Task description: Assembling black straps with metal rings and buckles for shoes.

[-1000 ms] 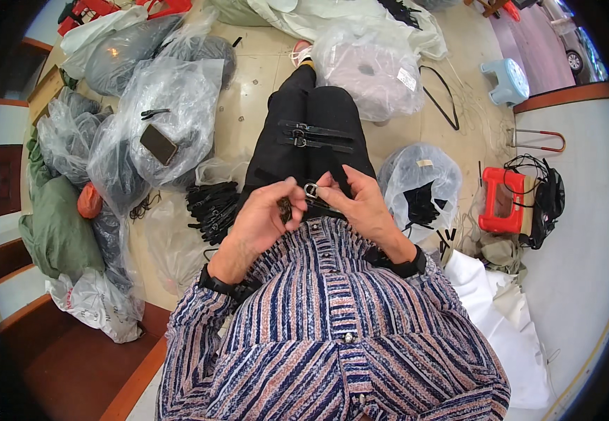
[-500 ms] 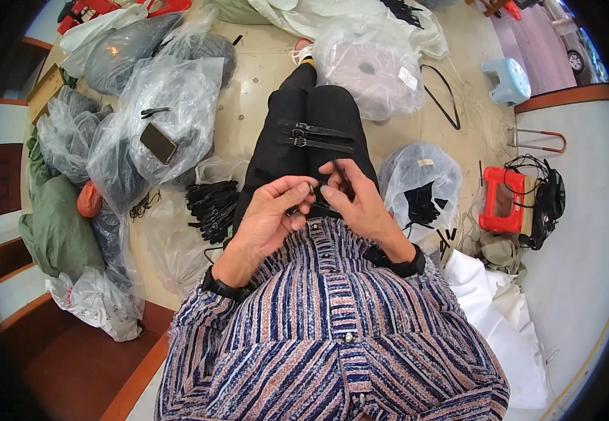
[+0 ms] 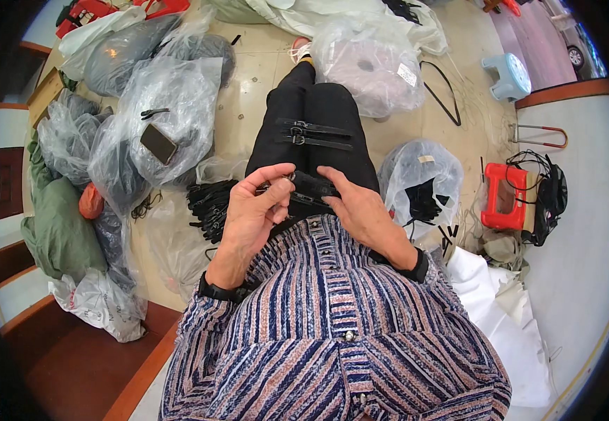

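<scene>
Above my lap, a black buckle strap (image 3: pixel 311 186) stretches between my two hands. My left hand (image 3: pixel 256 205) pinches its end, where a bit of metal shows, with thumb and forefinger. The other end is gripped by my right hand (image 3: pixel 357 205), its thumb underneath and the remaining fingers partly hidden. Two more black straps with silver buckles (image 3: pixel 318 135) lie side by side across my thighs. By my left leg is a thick pile of black straps (image 3: pixel 210 209). To my right, an opened clear plastic bag (image 3: pixel 408 163) holds more black straps (image 3: pixel 423 202).
Filled plastic bags (image 3: pixel 171 105) crowd the left, with a phone (image 3: pixel 158 144) on one. A large wrapped bundle (image 3: pixel 367 67) lies by my foot. On the right are a blue stool (image 3: pixel 508 76), a red plastic frame (image 3: pixel 504 196) and white cloth (image 3: pixel 490 316).
My hands have moved slightly apart and turned, so the strap now spans between them. The straps on my thighs stay put.
</scene>
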{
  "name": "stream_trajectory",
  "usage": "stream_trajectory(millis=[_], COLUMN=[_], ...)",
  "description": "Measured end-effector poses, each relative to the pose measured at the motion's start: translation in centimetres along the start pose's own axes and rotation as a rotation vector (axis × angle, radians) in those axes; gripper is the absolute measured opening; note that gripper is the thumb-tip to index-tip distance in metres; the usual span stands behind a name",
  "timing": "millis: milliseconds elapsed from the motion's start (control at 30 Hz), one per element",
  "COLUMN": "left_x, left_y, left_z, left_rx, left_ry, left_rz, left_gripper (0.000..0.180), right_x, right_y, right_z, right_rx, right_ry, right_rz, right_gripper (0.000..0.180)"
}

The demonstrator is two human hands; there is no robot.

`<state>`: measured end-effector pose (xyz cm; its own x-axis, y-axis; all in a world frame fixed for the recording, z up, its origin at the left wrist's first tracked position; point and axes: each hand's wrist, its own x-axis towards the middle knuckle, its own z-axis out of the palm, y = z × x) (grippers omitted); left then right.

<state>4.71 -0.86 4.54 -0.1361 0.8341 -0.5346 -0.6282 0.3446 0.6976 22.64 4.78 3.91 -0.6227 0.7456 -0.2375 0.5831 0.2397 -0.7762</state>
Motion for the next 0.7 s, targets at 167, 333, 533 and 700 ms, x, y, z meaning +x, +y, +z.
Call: stream_trajectory(millis=[167, 333, 533, 700], left_x=[-0.2, 0.0, 0.2, 0.1], left_y=[-0.3, -0.5, -0.8, -1.2], left_z=[-0.3, -0.6, -1.0, -1.1], left_rx=[0.230, 0.231, 0.091, 0.144], left_ry=[-0.040, -0.062, -0.166, -0.172], left_rz=[0.054, 0.013, -0.057, -0.042], left_gripper=[0.025, 0.024, 0.025, 0.025], right_x=[-0.2, -0.5, -0.7, -0.5], right_y=[0.0, -0.2, -0.1, 0.2], right_z=[0.1, -0.2, -0.2, -0.3], right_rx=[0.155, 0.374, 0.523, 0.551], right_ry=[0.005, -0.051, -0.069, -0.140], right_rz=[-0.098, 0.005, 0.050, 0.080], right_gripper=[0.034, 0.034, 0.032, 0.034])
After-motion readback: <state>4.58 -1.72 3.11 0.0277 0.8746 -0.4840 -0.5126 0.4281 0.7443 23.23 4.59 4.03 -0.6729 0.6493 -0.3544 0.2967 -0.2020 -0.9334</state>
